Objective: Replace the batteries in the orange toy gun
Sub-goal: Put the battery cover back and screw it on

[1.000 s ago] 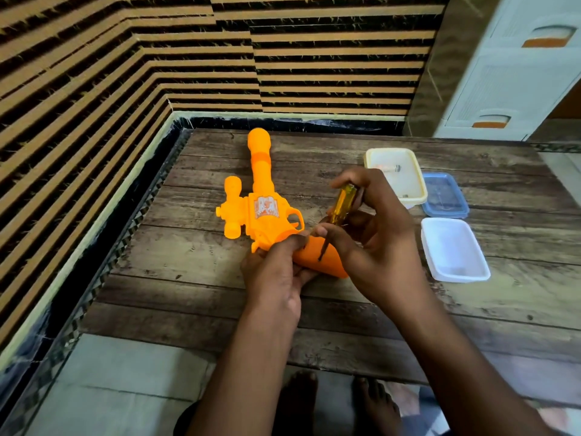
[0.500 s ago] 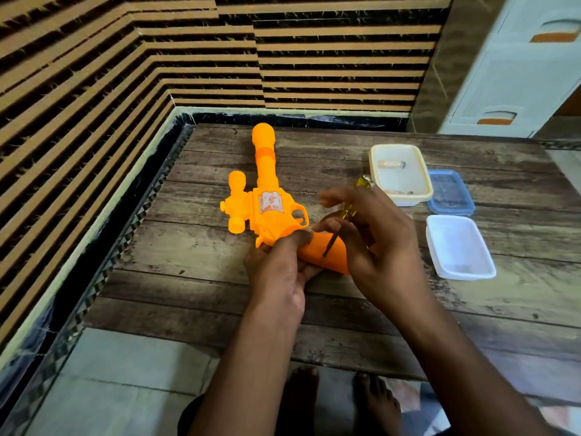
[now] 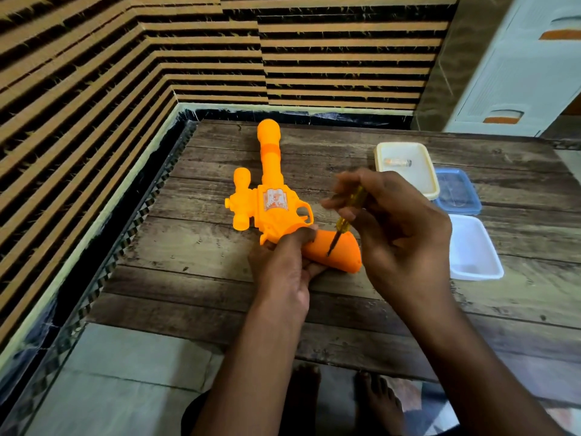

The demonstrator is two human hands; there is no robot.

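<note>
At frame centre, an orange toy gun (image 3: 273, 212) lies on the wooden bench (image 3: 201, 287), both hands at its grip.

Left hand (image 3: 283, 265) curls round the grip near the trigger; right hand (image 3: 399, 234) pinches a yellow screwdriver (image 3: 349, 212), tip set on the grip. Barrel points toward the far bench edge by the striped wall (image 3: 157, 58). Right of the hands, a cream tray (image 3: 430, 184), blue lid (image 3: 468, 199) and white tray (image 3: 484, 265) sit close together. Bare planks lie left of the gun; tiled floor (image 3: 125, 372) below.

Screwdriver (image 3: 347, 214) tip on orange toy gun (image 3: 273, 202) grip, both hands holding.
</note>
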